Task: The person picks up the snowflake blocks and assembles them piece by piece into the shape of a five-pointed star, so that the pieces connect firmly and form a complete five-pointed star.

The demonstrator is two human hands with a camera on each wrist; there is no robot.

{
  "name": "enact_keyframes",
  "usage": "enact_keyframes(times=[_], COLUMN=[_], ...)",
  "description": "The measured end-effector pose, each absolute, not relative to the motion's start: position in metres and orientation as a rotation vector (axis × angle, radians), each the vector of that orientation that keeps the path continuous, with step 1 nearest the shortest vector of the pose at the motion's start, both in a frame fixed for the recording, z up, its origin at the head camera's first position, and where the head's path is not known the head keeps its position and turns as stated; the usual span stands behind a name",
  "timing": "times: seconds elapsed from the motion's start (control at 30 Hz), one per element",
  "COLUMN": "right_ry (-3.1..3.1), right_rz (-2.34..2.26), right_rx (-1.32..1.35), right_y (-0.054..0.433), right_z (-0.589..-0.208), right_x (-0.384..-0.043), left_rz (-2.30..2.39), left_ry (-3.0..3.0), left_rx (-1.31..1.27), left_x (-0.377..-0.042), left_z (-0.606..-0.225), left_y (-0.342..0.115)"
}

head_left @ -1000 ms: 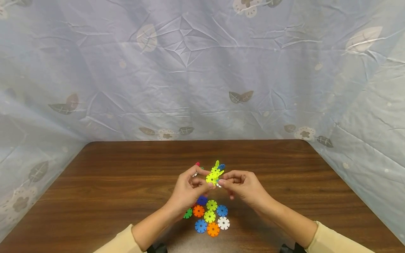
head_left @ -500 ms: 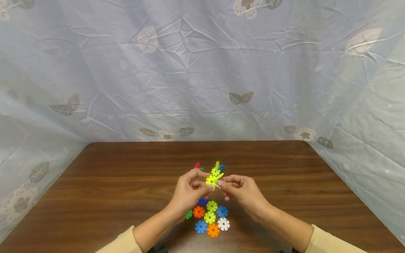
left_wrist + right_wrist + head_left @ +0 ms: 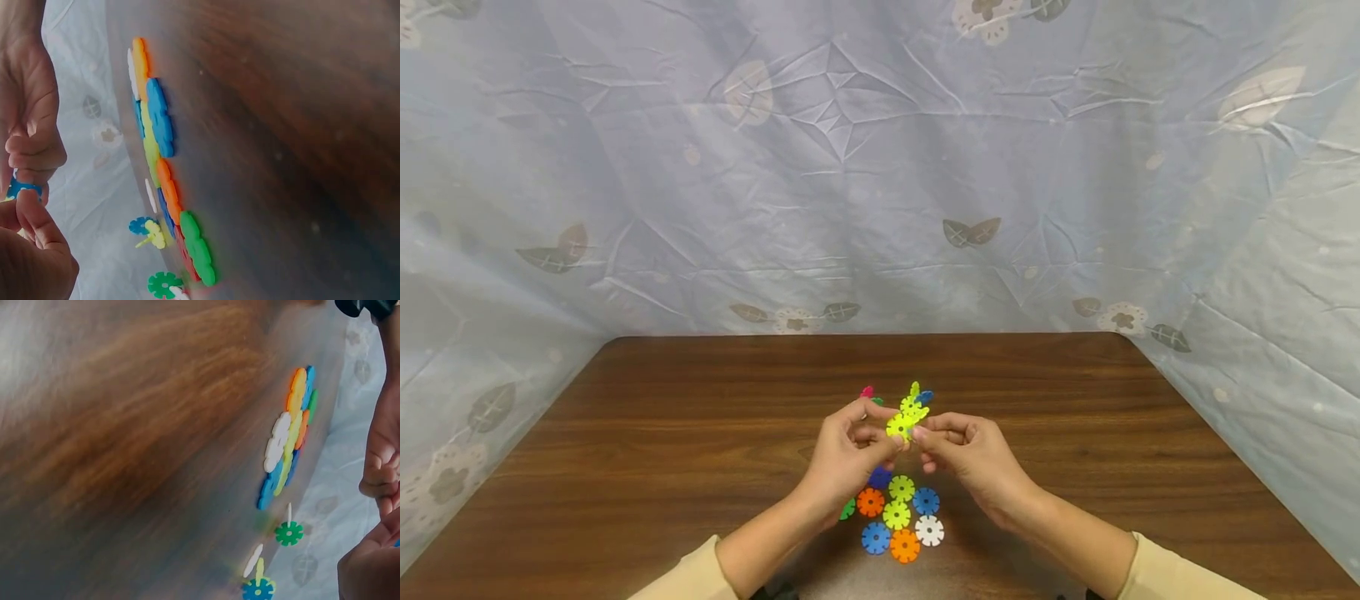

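On the left, your left hand (image 3: 842, 446) pinches a yellow disc (image 3: 899, 427) between thumb and fingers, above the table and near its middle. Just past your left wrist lie the green disc (image 3: 847, 509) and, rightward, a flat group with a red-orange disc (image 3: 870, 502), an orange disc (image 3: 905, 546) and a white disc (image 3: 929, 531). Farther off, a yellow-and-blue piece (image 3: 147, 231) stands on the table. On the right, your right hand (image 3: 973, 446) pinches what looks like a blue disc (image 3: 25, 189), mostly hidden by fingers; whether it is slotted into the yellow one, you can't tell here. Expect light, stiff, smooth plastic, probably slippery at the edge and hard to break. Hold each disc by its flat faces near the rim, leaving the meeting notches uncovered.
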State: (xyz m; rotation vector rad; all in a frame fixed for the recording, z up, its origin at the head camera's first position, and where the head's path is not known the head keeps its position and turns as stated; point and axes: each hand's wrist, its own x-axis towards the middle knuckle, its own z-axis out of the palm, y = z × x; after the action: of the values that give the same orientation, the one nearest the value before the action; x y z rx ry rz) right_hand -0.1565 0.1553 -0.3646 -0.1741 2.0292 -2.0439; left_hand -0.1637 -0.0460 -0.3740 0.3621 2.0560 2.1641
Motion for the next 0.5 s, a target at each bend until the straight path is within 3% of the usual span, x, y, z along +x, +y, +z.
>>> enact_keyframes(times=[0.5], right_ry=[2.041], right_rz=[-1.869], right_rx=[-0.207], right_y=[0.158], right_z=[-0.352], right_x=[-0.171], left_rz=[1.497], left_ry=[2.9], left_rx=[0.991], left_x=[-0.175], left_z=[-0.371], left_y=[-0.062])
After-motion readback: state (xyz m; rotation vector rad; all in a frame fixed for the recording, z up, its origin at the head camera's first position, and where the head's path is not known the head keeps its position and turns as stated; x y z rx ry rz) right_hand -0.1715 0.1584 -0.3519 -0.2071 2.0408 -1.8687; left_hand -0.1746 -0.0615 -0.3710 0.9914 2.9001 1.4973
